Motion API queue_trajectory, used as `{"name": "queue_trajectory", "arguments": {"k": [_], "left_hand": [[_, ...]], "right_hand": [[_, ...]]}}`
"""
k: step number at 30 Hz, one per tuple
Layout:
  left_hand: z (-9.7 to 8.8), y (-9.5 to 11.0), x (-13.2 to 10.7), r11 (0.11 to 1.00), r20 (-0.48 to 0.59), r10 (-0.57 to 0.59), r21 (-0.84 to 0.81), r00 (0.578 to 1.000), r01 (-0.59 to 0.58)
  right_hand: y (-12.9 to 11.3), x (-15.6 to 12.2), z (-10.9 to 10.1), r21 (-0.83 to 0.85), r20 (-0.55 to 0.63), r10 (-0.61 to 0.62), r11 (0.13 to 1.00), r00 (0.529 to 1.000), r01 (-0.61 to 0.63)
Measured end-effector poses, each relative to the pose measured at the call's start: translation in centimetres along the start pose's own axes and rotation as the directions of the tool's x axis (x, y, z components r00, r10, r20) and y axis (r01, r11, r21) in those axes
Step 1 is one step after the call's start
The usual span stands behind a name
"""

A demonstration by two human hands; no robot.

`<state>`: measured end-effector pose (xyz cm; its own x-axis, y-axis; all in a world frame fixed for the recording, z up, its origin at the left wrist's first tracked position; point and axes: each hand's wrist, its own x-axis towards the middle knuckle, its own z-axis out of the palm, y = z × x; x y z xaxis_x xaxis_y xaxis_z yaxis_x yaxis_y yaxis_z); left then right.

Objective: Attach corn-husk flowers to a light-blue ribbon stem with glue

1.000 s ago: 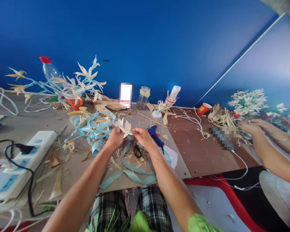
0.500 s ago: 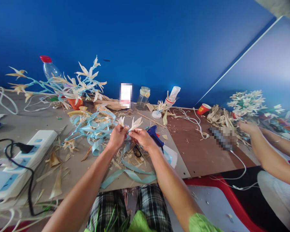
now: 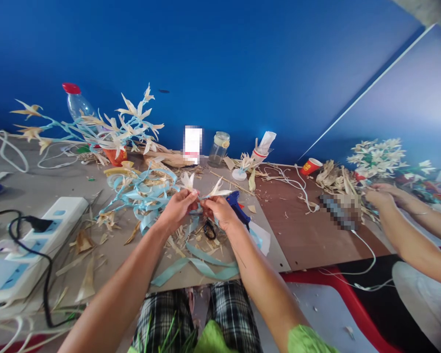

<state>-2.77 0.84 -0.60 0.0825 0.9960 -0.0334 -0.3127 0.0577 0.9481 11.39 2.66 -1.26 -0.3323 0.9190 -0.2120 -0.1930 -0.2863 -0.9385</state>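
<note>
My left hand (image 3: 181, 208) pinches the base of a pale husk flower (image 3: 187, 181), whose petals point up above the fingers. Close beside it, my right hand (image 3: 219, 210) is closed on a second pale husk flower (image 3: 216, 189), its petals leaning up to the right. A bit of light blue ribbon shows between the fingertips; how it is wrapped is hidden. Loops of light blue ribbon (image 3: 147, 223) lie left of my left hand, and a loose length (image 3: 206, 264) curls below both hands. Black-handled scissors (image 3: 209, 229) and a blue glue gun (image 3: 238, 208) lie by my right hand.
A finished-looking flower branch (image 3: 128, 127) stands in a red cup at the back left. A white power strip (image 3: 59, 220) with cables lies left. Behind are a glass jar (image 3: 219, 149) and a small flower on a white base (image 3: 239, 174). Another person's hands (image 3: 384, 196) work at right.
My hands have moved slightly apart. The left flower has turned more upright and shifted right, while the right flower has tilted and shifted right.
</note>
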Motion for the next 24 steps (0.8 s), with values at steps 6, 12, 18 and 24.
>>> {"name": "queue_trajectory", "arguments": {"k": [6,12,18,24], "left_hand": [[0.0,0.3,-0.2,0.966,0.157,-0.084,-0.231,0.984,0.119],[0.3,0.1,-0.1,0.988,0.093,-0.04,-0.142,0.995,0.053],[-0.2,-0.1,0.3,0.911,-0.082,0.161,0.396,0.984,-0.116],[-0.2,-0.1,0.3,0.835,-0.17,0.2,0.545,0.965,-0.077]], "right_hand": [[-0.7,-0.5,0.1,0.14,0.064,0.032,0.989,0.997,-0.041],[-0.5,-0.5,0.3,0.181,0.027,0.057,0.982,0.998,-0.061],[-0.1,0.1,-0.2,-0.051,-0.015,-0.034,0.998,0.999,0.034],[0.1,0.3,-0.7,-0.334,-0.011,-0.19,0.926,0.982,0.176]]}}
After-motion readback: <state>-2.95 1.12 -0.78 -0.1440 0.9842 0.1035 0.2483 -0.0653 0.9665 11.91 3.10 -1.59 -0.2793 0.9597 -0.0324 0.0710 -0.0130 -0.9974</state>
